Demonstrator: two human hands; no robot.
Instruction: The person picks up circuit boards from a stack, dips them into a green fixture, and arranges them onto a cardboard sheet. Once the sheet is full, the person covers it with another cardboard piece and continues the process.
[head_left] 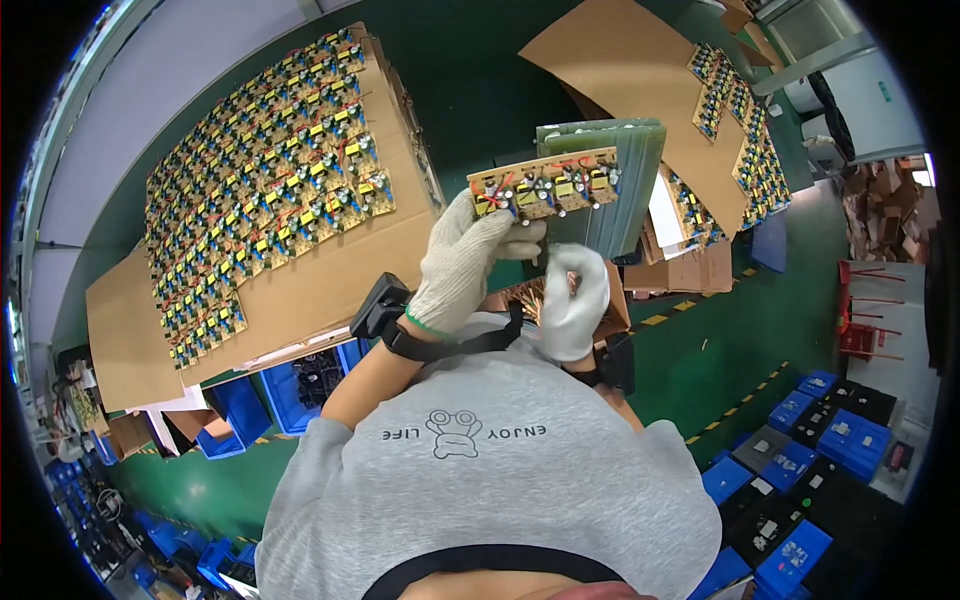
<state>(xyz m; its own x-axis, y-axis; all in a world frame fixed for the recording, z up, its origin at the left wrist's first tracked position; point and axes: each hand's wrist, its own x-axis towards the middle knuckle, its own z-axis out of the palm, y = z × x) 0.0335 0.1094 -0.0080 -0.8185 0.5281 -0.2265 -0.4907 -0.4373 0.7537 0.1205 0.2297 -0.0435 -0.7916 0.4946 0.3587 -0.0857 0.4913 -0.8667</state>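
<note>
My left hand [458,262], in a white knit glove with a green cuff, is closed on the left end of a strip of circuit boards [545,193]. The strip is tan and carries yellow, blue and black parts with red wires. Just below it and to the right is my right hand [578,310], also in a white glove. Its thumb and fingers curl together into a ring, and what they pinch, if anything, is too small to make out. Behind the strip stand upright green panels [632,195]. A carton [615,312] with copper-coloured bits sits beneath my hands.
On the left, rows of similar boards [270,180] cover a cardboard sheet [310,290]. More boards [765,165] lie on cardboard [620,60] at the far right. Blue bins [238,415] stand under the left table. Blue and black trays [790,465] sit at the lower right.
</note>
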